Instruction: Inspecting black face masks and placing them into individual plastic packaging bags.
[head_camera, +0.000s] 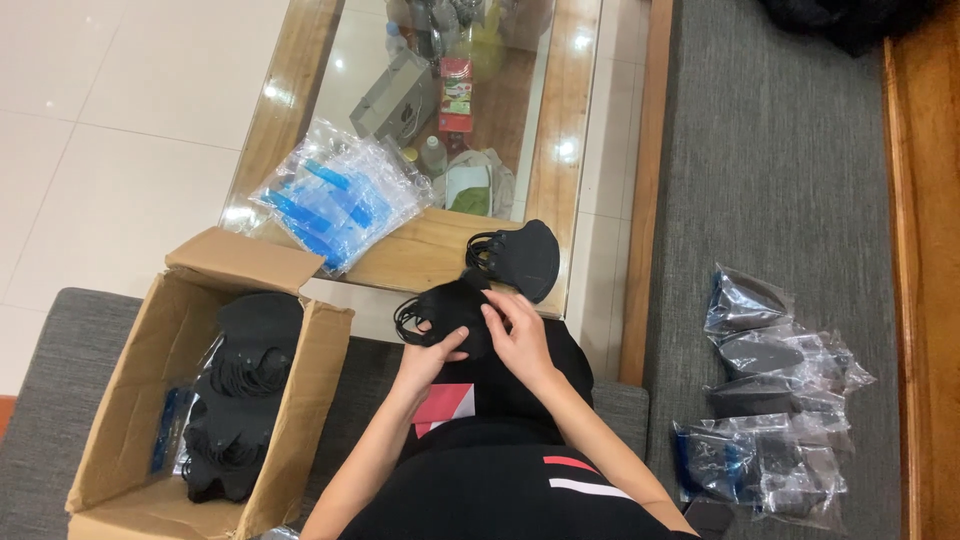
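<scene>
Matt black cloth masks (450, 315), glossy glass tabletop (400, 60)

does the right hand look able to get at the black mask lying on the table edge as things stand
Probably yes. The right hand rests on the masks in hand, and the black mask lies just beyond its fingertips on the wooden table edge with nothing between them, though it would have to let go first.

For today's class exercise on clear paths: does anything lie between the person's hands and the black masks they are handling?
Nothing visible does. Both the left hand and the right hand already touch the black masks, held above the lap.
</scene>
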